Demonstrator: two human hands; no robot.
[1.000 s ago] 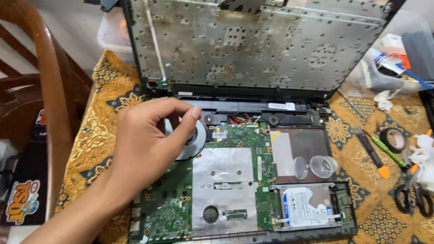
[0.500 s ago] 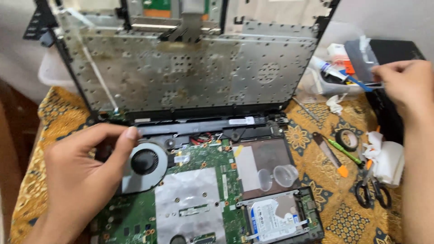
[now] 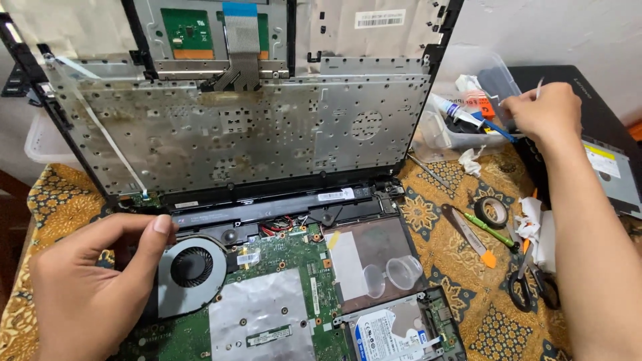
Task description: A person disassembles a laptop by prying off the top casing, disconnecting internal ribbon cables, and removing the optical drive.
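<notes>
My left hand (image 3: pixel 80 294) sits at the fan (image 3: pixel 192 267), with the raised keyboard panel (image 3: pixel 247 134) walling off everything behind it — no way through there. The board (image 3: pixel 267 314) lies bare in front. My right hand (image 3: pixel 545 110) hovers by the plastic box (image 3: pixel 448 137). Below it, tape (image 3: pixel 495 211), screwdriver (image 3: pixel 488 229) and scissors (image 3: pixel 528 284) crowd the cloth (image 3: pixel 435 214) — bare patches lie between them.

- Light: I see bright, even illumination from above.
- Shadows: soft, faint.
- Glare: mild sheen on metal keyboard plate (image 3: pixel 254 134).
- Focus: sharp; slight bowing at edges.
</notes>
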